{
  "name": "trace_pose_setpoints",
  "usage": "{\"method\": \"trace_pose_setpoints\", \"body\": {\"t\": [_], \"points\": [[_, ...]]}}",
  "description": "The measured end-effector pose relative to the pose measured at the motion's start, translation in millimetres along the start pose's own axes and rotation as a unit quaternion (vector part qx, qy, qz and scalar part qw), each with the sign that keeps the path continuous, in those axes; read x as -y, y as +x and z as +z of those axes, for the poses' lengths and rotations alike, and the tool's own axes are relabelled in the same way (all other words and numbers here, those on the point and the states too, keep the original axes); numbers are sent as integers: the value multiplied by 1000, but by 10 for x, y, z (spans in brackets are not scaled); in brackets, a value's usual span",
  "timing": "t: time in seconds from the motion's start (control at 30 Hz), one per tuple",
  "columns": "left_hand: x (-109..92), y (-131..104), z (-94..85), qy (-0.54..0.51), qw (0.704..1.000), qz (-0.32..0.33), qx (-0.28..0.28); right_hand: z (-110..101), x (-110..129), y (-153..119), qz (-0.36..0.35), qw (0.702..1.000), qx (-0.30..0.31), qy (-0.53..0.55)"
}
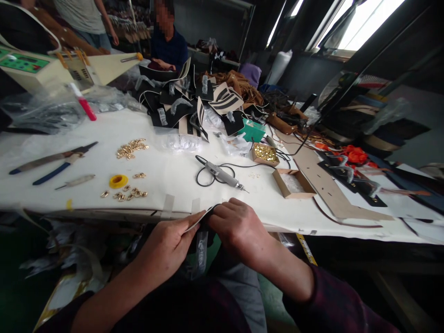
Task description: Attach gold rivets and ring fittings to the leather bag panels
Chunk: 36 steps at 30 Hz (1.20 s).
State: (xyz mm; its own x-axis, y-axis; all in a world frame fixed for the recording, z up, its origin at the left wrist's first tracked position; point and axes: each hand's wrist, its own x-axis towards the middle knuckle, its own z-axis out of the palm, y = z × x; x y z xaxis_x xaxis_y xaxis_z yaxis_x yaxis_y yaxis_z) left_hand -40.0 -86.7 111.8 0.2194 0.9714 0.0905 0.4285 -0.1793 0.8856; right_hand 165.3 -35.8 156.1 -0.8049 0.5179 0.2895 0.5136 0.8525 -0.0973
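Note:
Just off the near edge of the table, both of my hands grip one thin bag piece (198,223), black with a pale face, seen almost edge-on. My left hand (168,240) pinches its left side between thumb and fingers. Curled over its right end is my right hand (239,229), whose fingertips are partly hidden. A strip wrapped in clear plastic (201,252) hangs below the piece. Beyond my hands, a grey pen-shaped electric tool (224,175) with a thin tip lies on the white tabletop (166,178), its black cord looped beside it.
At left lie pliers (65,159), an awl-like tool (75,181), yellow tape (118,181) and gold metal fittings (132,149). Small boxes (293,183) stand at right. Similar black-and-pale pieces (194,99) are heaped at the back, where a person (169,46) sits. Another person (83,18) stands behind.

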Motion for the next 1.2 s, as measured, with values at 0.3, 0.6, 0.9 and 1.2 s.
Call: {"method": "trace_pose_setpoints", "body": {"t": [0.3,0.6,0.9,1.2], "points": [[14,0,-66,-76,993,-90,-10,-65,-97,85,45,991,-4,123],[31,-18,-23,-123,987,-105,-16,25,-69,-35,179,921,-137,319],[42,-14,-11,-101,990,-99,-24,74,21,-28,143,959,-139,200],[20,-28,18,-103,988,-115,-22,115,50,-48,129,973,-127,144]]}}
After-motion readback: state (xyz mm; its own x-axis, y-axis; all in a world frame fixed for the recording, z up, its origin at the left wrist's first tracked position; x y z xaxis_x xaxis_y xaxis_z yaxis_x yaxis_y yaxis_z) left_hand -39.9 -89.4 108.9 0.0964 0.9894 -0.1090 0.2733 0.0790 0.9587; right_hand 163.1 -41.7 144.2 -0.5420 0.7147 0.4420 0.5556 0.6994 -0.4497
